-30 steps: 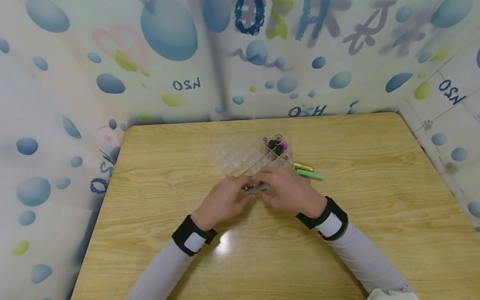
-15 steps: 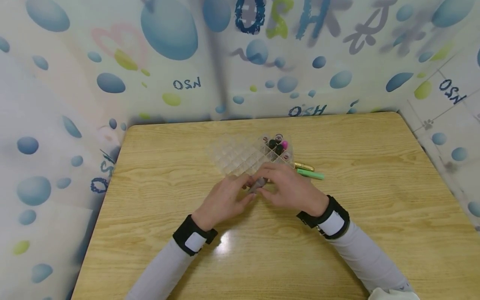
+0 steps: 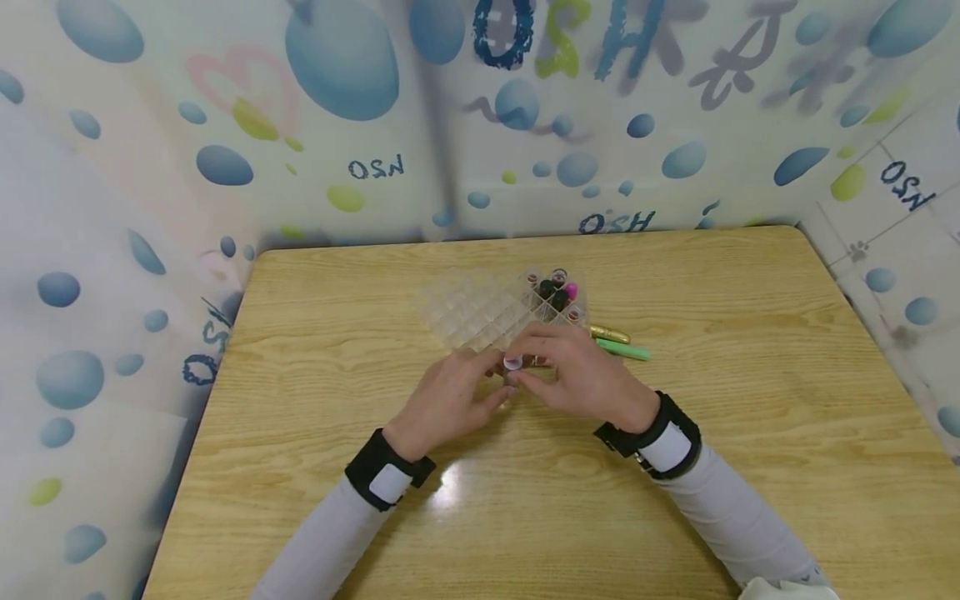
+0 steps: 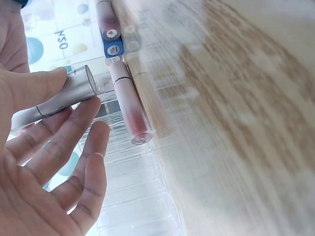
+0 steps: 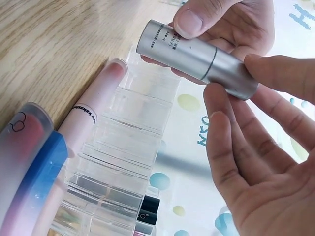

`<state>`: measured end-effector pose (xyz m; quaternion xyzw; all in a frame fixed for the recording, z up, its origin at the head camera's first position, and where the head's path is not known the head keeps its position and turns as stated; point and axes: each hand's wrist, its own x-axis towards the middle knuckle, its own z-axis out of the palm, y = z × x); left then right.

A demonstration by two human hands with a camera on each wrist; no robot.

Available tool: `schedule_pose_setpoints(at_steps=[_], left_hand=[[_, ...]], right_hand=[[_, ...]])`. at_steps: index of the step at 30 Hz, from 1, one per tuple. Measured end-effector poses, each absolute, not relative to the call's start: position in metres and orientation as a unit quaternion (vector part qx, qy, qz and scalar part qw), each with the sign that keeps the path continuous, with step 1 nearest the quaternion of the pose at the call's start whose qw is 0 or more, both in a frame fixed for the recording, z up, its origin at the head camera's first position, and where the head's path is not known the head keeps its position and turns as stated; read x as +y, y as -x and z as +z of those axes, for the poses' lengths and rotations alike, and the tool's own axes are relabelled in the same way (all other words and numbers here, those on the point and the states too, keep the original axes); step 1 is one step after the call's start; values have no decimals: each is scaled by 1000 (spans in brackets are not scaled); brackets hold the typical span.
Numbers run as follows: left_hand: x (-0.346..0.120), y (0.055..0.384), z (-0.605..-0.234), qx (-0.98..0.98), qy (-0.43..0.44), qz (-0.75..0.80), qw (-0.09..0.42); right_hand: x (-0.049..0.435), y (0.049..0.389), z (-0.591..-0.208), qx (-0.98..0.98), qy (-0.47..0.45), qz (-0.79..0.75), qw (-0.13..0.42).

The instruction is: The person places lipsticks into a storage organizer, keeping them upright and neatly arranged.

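Both hands hold a silver lipstick tube (image 5: 184, 51) marked with small dark print; a thin dark seam rings it. In the head view the left hand (image 3: 444, 404) and right hand (image 3: 581, 377) meet just in front of a clear divided organizer (image 3: 480, 312). The left thumb and fingers pinch the printed part of the tube. At the other end, past the seam, the right thumb and fingers pinch it. From above, one pale round end of the tube shows between the fingertips.
Several lipsticks, with black caps (image 3: 559, 300) and a magenta one (image 3: 572, 291), stand in the organizer's right compartments. Gold (image 3: 610, 334) and green (image 3: 622, 350) tubes lie to its right. Beside it are a pink lip gloss (image 4: 129, 101) and a blue-banded tube (image 5: 45, 160). A patterned curtain (image 3: 337, 125) hangs behind the table.
The silver tube has turned between the hands, from lying crosswise to showing its round end toward the head camera. The right hand has shifted slightly; the left hand stays nearly in place.
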<state>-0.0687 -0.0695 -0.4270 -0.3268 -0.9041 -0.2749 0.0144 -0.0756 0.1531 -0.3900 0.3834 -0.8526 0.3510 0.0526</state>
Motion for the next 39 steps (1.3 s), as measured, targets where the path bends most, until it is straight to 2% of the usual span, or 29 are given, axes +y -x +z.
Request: schedule_pose_setpoints(at_steps=[6, 13, 25, 31, 39], left_hand=[[-69, 69, -425, -899, 330, -289, 15], [-76, 75, -417, -889, 323, -324, 25], [-101, 94, -413, -901, 260, -306, 162], [-111, 98, -420, -919, 214, -296, 149], [-116, 106, -428, -914, 241, -285, 162]], right_hand=[[157, 77, -387, -839, -396, 368, 59], [169, 80, -375, -825, -392, 393, 103], [181, 84, -369, -826, -374, 403, 122], [185, 85, -370, -829, -369, 402, 124], [189, 90, -370, -831, -359, 401, 140]])
